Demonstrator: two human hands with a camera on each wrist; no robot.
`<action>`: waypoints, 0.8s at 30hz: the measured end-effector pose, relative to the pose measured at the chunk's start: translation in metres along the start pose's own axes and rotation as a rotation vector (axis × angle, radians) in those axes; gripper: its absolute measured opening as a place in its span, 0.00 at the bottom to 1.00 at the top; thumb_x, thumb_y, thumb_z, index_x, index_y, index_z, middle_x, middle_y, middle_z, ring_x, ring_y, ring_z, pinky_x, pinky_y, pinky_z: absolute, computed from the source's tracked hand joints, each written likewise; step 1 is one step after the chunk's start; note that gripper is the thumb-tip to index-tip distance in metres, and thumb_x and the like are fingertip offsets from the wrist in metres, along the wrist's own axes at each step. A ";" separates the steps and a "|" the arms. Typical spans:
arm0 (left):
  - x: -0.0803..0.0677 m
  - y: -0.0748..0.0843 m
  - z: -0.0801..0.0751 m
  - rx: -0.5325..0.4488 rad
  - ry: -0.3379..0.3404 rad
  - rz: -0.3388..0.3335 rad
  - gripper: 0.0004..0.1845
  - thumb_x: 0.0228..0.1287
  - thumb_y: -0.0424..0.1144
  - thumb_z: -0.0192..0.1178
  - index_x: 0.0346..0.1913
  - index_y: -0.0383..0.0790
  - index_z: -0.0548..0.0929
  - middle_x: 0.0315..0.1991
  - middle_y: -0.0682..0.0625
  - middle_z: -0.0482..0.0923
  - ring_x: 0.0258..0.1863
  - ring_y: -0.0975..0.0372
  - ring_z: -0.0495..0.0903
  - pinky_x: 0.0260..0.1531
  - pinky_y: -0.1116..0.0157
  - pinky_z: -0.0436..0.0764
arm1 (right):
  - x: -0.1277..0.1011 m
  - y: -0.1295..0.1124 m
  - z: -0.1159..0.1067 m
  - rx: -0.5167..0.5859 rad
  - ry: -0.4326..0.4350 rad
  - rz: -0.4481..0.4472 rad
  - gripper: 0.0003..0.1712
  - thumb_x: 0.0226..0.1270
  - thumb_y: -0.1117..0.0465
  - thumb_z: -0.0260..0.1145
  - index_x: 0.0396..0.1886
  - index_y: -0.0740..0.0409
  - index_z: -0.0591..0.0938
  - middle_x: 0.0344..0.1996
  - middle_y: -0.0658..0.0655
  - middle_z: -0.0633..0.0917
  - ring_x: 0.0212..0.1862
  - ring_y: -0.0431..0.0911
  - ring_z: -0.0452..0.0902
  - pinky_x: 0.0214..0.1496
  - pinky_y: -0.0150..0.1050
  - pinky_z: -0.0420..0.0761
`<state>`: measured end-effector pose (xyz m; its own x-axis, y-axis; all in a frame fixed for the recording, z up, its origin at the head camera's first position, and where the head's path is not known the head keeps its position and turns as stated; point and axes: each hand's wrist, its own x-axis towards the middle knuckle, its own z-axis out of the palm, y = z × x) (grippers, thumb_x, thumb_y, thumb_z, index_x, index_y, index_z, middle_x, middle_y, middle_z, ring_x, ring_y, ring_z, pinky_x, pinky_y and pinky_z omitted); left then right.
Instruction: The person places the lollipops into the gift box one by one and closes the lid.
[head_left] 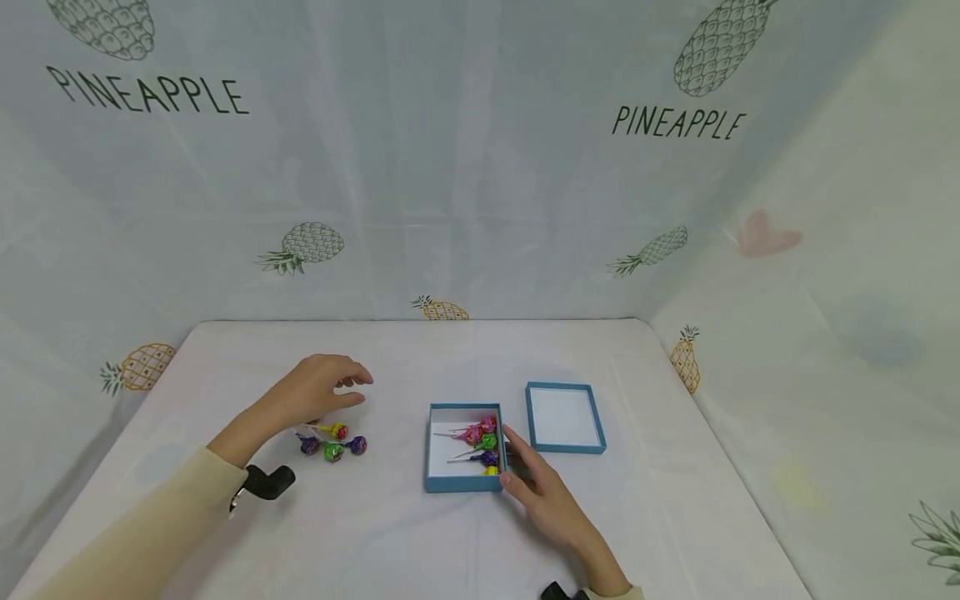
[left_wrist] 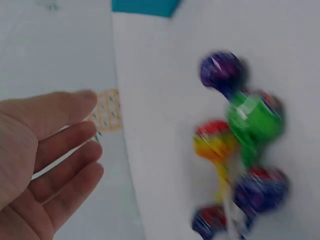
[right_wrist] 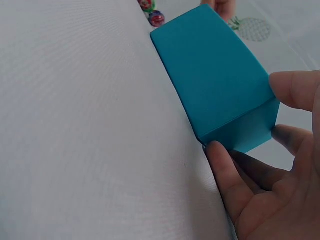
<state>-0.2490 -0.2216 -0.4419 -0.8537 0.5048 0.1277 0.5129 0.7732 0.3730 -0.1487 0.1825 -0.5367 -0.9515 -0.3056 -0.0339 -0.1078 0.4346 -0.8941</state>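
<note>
In the head view my left hand [head_left: 318, 389] hovers over the table's left side, fingers bent loosely, holding nothing. Just below it lies a group of wrapped lollipops [head_left: 333, 452] in green, purple and yellow-red; the left wrist view shows the green lollipop [left_wrist: 254, 120] close up. My right hand [head_left: 546, 500] touches the right side of a blue box [head_left: 461, 483], its thumb at the near right corner. Inside this open box, several lollipops [head_left: 472, 435] lie with sticks pointing left. Seen from the right wrist, the fingertips meet the box's end wall [right_wrist: 245, 127].
A blue box lid [head_left: 566, 415] with a white inside lies right of the box, beyond the right hand. White cloth covers the table [head_left: 390, 542]. A pineapple-print curtain [head_left: 420, 167] hangs behind the table and along its sides.
</note>
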 end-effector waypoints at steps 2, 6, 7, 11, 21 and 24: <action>-0.008 -0.010 0.000 -0.012 -0.044 0.000 0.14 0.67 0.37 0.75 0.54 0.41 0.90 0.48 0.50 0.90 0.47 0.55 0.87 0.49 0.51 0.86 | 0.000 0.000 0.000 0.000 0.000 0.003 0.38 0.82 0.50 0.63 0.85 0.34 0.60 0.78 0.58 0.71 0.77 0.56 0.68 0.73 0.58 0.73; -0.022 -0.023 0.003 -0.036 -0.101 -0.014 0.16 0.66 0.38 0.75 0.55 0.40 0.89 0.49 0.50 0.89 0.48 0.54 0.87 0.49 0.53 0.87 | 0.000 0.000 0.000 0.003 0.000 0.009 0.38 0.82 0.50 0.63 0.85 0.33 0.60 0.78 0.58 0.71 0.76 0.56 0.68 0.72 0.56 0.74; -0.024 -0.025 0.004 -0.037 -0.107 -0.015 0.17 0.65 0.38 0.76 0.55 0.40 0.89 0.49 0.50 0.89 0.48 0.54 0.87 0.48 0.54 0.87 | 0.000 0.000 0.000 0.005 -0.001 0.010 0.38 0.82 0.50 0.63 0.85 0.33 0.60 0.78 0.58 0.71 0.76 0.55 0.69 0.72 0.56 0.74; -0.030 -0.032 0.007 -0.040 -0.112 -0.016 0.19 0.64 0.40 0.77 0.56 0.41 0.89 0.48 0.52 0.89 0.47 0.55 0.87 0.48 0.55 0.87 | 0.000 0.001 0.000 0.010 -0.001 0.009 0.38 0.82 0.50 0.63 0.85 0.33 0.61 0.78 0.57 0.71 0.76 0.55 0.69 0.72 0.56 0.74; -0.036 -0.043 0.017 -0.078 -0.171 -0.024 0.16 0.66 0.41 0.76 0.55 0.45 0.90 0.47 0.58 0.87 0.42 0.62 0.81 0.44 0.63 0.83 | -0.001 0.000 0.000 0.005 0.007 0.008 0.37 0.82 0.49 0.62 0.85 0.32 0.61 0.78 0.57 0.71 0.76 0.56 0.69 0.72 0.58 0.74; -0.036 -0.041 0.020 -0.077 -0.177 -0.016 0.13 0.66 0.39 0.75 0.52 0.46 0.90 0.45 0.60 0.87 0.41 0.64 0.80 0.43 0.64 0.83 | -0.001 0.000 0.000 0.007 0.001 0.006 0.37 0.82 0.49 0.62 0.85 0.33 0.61 0.78 0.57 0.71 0.76 0.55 0.69 0.72 0.55 0.75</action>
<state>-0.2378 -0.2640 -0.4801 -0.8291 0.5576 -0.0402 0.4853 0.7536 0.4435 -0.1476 0.1828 -0.5365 -0.9524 -0.3023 -0.0393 -0.0996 0.4303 -0.8972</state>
